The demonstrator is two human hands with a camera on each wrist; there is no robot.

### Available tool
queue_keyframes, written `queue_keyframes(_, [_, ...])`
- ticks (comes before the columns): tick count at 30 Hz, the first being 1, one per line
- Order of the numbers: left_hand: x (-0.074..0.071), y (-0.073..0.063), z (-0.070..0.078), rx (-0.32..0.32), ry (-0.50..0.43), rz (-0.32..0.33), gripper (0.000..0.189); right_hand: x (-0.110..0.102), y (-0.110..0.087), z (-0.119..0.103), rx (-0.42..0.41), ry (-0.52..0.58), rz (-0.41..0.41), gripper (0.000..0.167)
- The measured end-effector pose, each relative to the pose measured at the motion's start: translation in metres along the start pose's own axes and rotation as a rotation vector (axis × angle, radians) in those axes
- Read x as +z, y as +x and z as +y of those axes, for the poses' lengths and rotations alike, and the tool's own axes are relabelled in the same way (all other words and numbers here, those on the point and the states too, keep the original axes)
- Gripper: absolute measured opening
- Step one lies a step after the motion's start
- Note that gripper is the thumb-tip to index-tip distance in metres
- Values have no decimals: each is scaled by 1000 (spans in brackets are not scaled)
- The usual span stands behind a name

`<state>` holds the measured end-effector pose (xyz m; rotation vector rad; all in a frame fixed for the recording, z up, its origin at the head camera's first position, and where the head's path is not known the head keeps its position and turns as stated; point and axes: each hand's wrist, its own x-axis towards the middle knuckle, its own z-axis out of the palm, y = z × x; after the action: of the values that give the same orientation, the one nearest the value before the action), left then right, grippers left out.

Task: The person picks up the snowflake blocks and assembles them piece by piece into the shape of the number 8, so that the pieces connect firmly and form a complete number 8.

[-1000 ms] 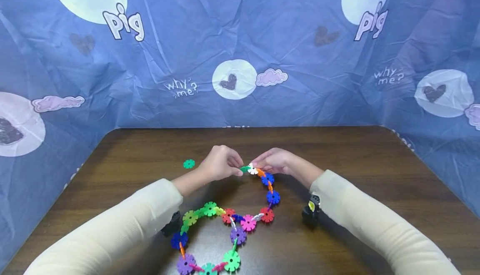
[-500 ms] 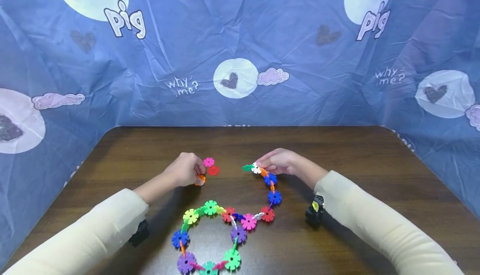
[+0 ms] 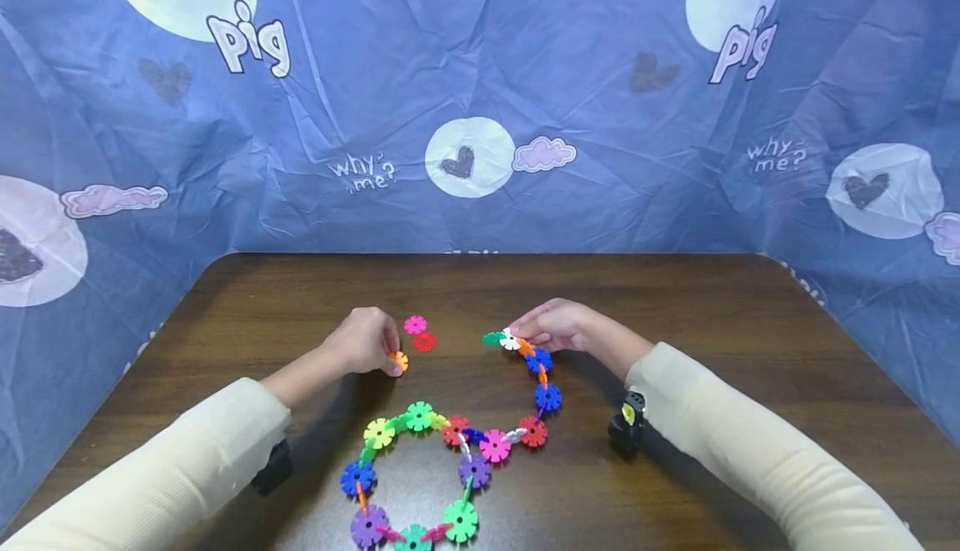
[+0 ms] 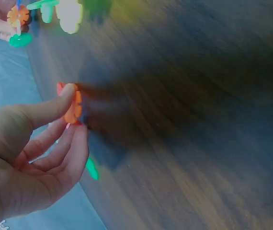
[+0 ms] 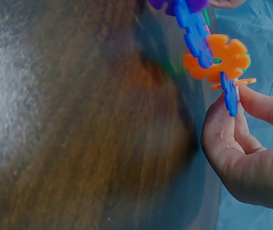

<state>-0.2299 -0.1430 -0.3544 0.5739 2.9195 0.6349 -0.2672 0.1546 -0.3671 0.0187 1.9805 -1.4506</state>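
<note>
My left hand pinches an orange notched snowflake disc between thumb and fingertips; the left wrist view shows this orange disc edge-on. Just beyond lie a pink disc and a red disc. A loose green disc shows below the fingers in the left wrist view and is hidden in the head view. My right hand pinches a chain of interlocked discs near its end, by a white disc with a green disc at the tip. Orange and blue discs follow.
The chain runs down to a closed ring of linked discs, with a purple disc and a light green disc at the front. The brown wooden table ends at a blue printed cloth behind and at the sides.
My left hand has left the chain's green tip and moved left and toward me, taking hold of the orange disc. The pink and red discs have come into sight. The right hand stays almost still.
</note>
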Motion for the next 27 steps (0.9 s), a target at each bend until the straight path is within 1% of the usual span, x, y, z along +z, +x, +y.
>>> queue_keyframes(2, [-1, 2, 3, -31, -26, -3, 23, 0, 0, 0, -1, 6, -4, 41])
queue_keyframes(4, [-2, 4, 6, -59, -74, -7, 23, -1, 0, 1, -1, 12, -7, 41])
queue_keyframes(6, [-2, 7, 8, -72, -119, -9, 20, -1, 1, 2, -1, 14, -6, 41])
queue_keyframes(11, [3, 16, 17, -103, -317, -24, 12, 0, 1, 2, -1, 11, 7, 42])
queue_keyframes(14, [7, 21, 25, -144, -433, -55, 12, 0, 0, 2, -6, 3, 11, 42])
queue_keyframes(18, [13, 29, 37, -225, -569, -121, 14, 1, 0, 2, -9, -5, 14, 41])
queue_keyframes(21, [18, 35, 44, -283, -650, -167, 17, 2, -1, 1, -4, -10, 18, 40])
queue_keyframes(24, [20, 39, 49, -327, -704, -205, 19, 2, -1, 1, 3, -17, 23, 40])
queue_keyframes(27, [21, 40, 52, -353, -743, -224, 20, 2, -2, 1, 5, -28, 25, 39])
